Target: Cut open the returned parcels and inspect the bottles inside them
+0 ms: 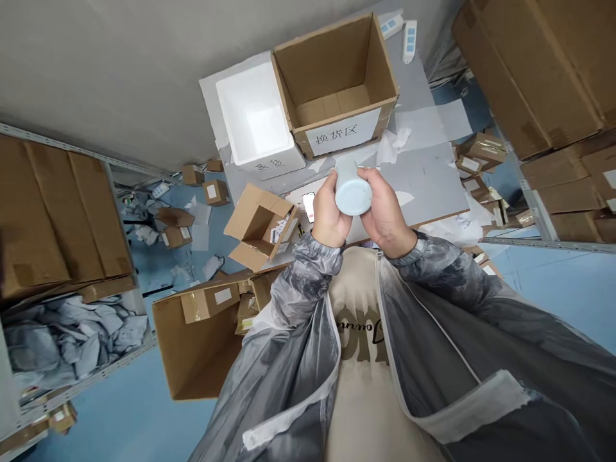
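Observation:
A pale blue round container [354,192] is between my hands above the table's near side, its flat round end turned towards me; whether it is a cup or a bottle I cannot tell. My left hand [331,217] grips its left side, thumb along the wall. From the right, my right hand [385,213] closes on it too. The fingers behind it are hidden. Left of my left hand lies a phone [308,206] with a lit screen. An opened small cardboard box [262,224], flaps spread and papers inside, stands farther left.
On the grey table [428,170] stand a white foam box [283,160] and a large open carton [344,131] with handwritten labels. Power strips [409,42] lie behind. A big carton [192,359] holding smaller boxes is at my left. Shelves with cartons [62,218] flank both sides.

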Demonstrator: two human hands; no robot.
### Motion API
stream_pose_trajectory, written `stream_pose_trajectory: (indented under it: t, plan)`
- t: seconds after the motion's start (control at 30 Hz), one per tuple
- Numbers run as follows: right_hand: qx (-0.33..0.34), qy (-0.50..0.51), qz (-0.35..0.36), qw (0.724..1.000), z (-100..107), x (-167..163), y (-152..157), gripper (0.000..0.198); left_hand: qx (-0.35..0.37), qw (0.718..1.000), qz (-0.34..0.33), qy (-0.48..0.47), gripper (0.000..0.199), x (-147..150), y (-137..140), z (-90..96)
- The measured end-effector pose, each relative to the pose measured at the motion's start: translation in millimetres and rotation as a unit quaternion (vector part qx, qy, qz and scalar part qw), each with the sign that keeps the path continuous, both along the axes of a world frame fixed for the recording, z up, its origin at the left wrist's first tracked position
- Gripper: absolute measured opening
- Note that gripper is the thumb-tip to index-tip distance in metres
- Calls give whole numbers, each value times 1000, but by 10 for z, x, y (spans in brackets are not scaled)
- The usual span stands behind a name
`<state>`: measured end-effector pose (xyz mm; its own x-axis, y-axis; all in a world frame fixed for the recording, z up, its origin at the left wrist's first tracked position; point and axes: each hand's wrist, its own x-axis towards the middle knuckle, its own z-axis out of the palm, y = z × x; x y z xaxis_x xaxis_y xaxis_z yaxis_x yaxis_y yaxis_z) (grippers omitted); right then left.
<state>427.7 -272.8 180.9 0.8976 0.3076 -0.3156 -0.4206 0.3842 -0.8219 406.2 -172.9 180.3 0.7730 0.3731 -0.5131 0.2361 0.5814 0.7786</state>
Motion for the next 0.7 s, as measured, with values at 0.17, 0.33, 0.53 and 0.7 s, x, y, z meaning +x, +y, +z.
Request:
stream_pose_trajectory:
  t: [0.17, 0.33, 0.53, 0.7]
  plan:
    - [-31, -16, 49, 998, 8, -20, -90, 57, 86, 996, -21, -26, 55, -122, -35, 132]
    - [-32, -171, 176, 969, -10, 153, -329, 99, 377, 905, -98, -173, 106, -215, 135, 65]
    - [-60, -235, 137, 960, -337, 112, -363, 121, 596, 684, -191, -376, 147, -144, 362, -137]
    - [-133, -269, 106, 948, -475, 144, -397, 119, 533, 732, -235, -353, 136, -208, 305, 5]
